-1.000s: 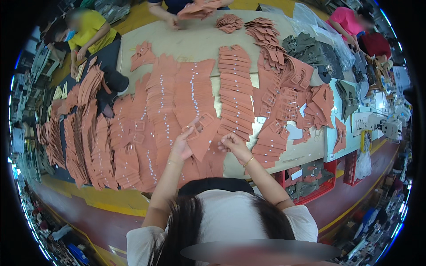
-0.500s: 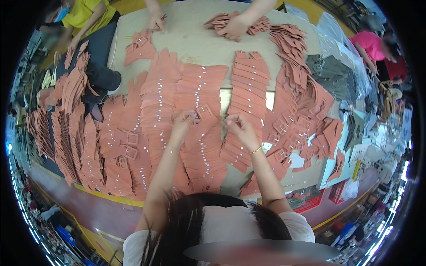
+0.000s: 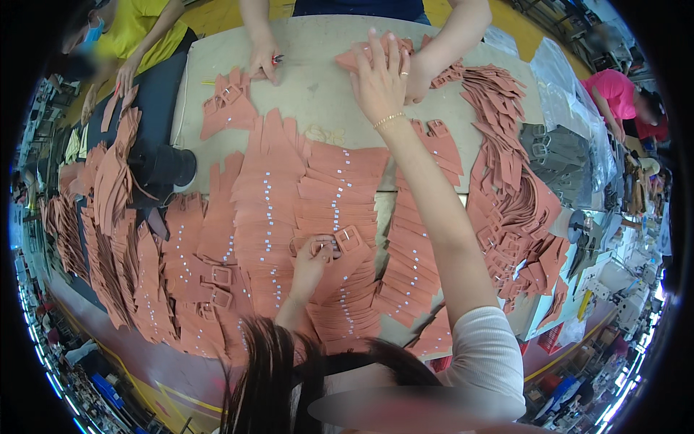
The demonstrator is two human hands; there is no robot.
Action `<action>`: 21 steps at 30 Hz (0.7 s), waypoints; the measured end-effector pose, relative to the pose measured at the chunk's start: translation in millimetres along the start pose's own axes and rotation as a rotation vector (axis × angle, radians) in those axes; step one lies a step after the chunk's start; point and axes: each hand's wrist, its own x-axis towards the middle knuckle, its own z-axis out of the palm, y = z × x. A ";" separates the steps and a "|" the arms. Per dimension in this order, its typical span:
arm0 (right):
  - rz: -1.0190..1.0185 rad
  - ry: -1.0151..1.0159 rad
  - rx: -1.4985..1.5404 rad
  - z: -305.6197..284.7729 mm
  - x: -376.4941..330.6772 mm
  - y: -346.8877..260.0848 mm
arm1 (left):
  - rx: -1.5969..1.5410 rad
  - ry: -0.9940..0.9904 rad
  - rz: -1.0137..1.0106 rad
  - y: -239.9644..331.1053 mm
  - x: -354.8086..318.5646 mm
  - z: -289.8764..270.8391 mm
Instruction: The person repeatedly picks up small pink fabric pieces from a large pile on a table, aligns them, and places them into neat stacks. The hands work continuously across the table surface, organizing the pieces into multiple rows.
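Beige table [image 3: 303, 61] spreads before us. Left of our grip lie rows of orange-red strips [image 3: 148, 289]. Our left hand [image 3: 311, 262] pinches a buckle piece [image 3: 335, 272]. Far ahead, our right hand [image 3: 381, 79], fingers spread, is over a small stack [image 3: 347, 61], beside a co-worker's hand [image 3: 419, 77].

Rows of pieces [image 3: 267, 210] cover the near part of the table [image 3: 303, 72], with a bundle [image 3: 230, 117] beyond them on the left and a heap [image 3: 515, 173] to their right. A cylinder [image 3: 166, 168] sits between them and the stacks [image 3: 113, 173] at far left. The left hand [image 3: 309, 267] is over a middle row [image 3: 338, 202]; the right hand [image 3: 381, 78] is at a pile [image 3: 348, 61] toward the far edge
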 end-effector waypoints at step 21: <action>0.242 -0.408 -0.022 45.6 -99.1 29.6 | -0.092 -0.055 0.016 -5.9 1.7 -2.6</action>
